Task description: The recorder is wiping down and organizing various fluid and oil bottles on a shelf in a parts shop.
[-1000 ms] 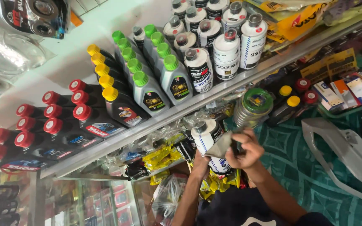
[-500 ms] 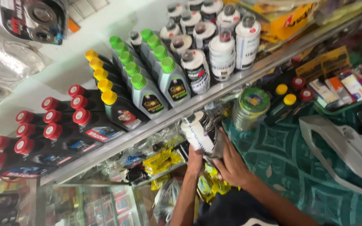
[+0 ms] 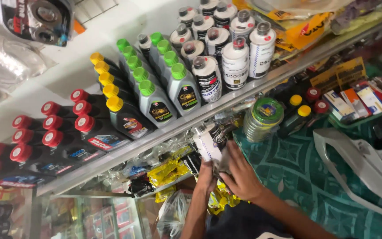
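Both my hands meet just below the glass shelf edge [image 3: 164, 135]. My left hand [image 3: 206, 175] grips a white oil bottle [image 3: 205, 144] with a grey cap, tilted up and to the left. My right hand [image 3: 240, 173] presses a grey cloth [image 3: 221, 164] against the bottle's lower side. The bottle's base is hidden behind my fingers. Yellow packets [image 3: 169, 170] lie right beside my left hand.
The shelf above carries rows of oil bottles: red-capped black [image 3: 63, 135], yellow-capped [image 3: 118, 110], green-capped grey [image 3: 164, 90] and white ones [image 3: 237, 53]. A stack of round tins [image 3: 262, 118] stands on the green patterned counter [image 3: 306, 172]. A white plastic panel [image 3: 359, 163] lies to the right.
The bottle and both hands have shifted left and slightly lower, away from the stack of tins. The right hand with the cloth has slid down the bottle's side.
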